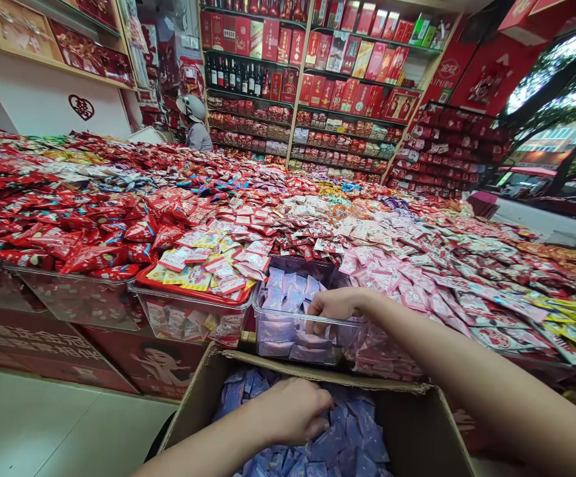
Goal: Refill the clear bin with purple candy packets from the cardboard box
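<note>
My left hand is inside an open cardboard box, its fingers curled down against a heap of small purple packets. Whatever those fingers hold is hidden beneath them. Farther forward, my right hand reaches over the rim of a clear plastic bin. Its bent fingers point down among lilac packets stacked in rows there. The fingers look closed, but I cannot make out what is between them. Part of the bin's back shows dark beyond the packets.
Left of the bin stands a clear tub with a red rim, heaped with yellow and pink packets. Pink packets crowd the right side. Red packets cover the far left. Shelves and a helmeted person are behind.
</note>
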`<state>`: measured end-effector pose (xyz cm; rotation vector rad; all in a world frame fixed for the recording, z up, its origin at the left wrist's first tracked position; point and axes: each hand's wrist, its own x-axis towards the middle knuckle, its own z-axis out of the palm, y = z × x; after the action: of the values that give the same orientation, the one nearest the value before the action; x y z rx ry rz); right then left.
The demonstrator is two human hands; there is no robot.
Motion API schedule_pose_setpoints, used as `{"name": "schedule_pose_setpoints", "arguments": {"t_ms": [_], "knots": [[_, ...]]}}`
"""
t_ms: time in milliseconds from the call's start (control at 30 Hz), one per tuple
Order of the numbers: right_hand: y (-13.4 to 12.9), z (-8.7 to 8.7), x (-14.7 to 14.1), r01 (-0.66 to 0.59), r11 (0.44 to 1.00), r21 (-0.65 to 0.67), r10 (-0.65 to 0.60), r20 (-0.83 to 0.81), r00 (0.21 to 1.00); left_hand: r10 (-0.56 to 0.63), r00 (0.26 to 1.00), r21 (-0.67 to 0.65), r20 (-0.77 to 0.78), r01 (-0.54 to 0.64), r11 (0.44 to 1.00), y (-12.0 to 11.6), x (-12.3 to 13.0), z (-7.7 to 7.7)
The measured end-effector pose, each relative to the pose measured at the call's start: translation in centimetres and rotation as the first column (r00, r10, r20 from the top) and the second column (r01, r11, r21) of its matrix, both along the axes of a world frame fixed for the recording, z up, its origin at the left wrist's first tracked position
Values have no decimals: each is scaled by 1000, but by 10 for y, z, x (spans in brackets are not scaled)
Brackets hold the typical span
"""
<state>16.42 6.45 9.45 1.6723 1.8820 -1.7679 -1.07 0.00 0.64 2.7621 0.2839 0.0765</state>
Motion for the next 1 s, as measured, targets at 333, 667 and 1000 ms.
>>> {"name": "schedule_pose_setpoints", "arguments": {"t_ms": [333,667,1000], "knots": [[-4,12,-3,-33,995,-94,28,-50,998,1,1000,-24,-5,-1,1000,1,1,1],[-7,12,1,-8,1000,-20,7,-31,999,5,1000,-33,-27,-5,999,0,0,0],[-33,49,-2,40,800,599,-103,70,992,52,994,-80,-100,-60,995,0,-1,4]]}}
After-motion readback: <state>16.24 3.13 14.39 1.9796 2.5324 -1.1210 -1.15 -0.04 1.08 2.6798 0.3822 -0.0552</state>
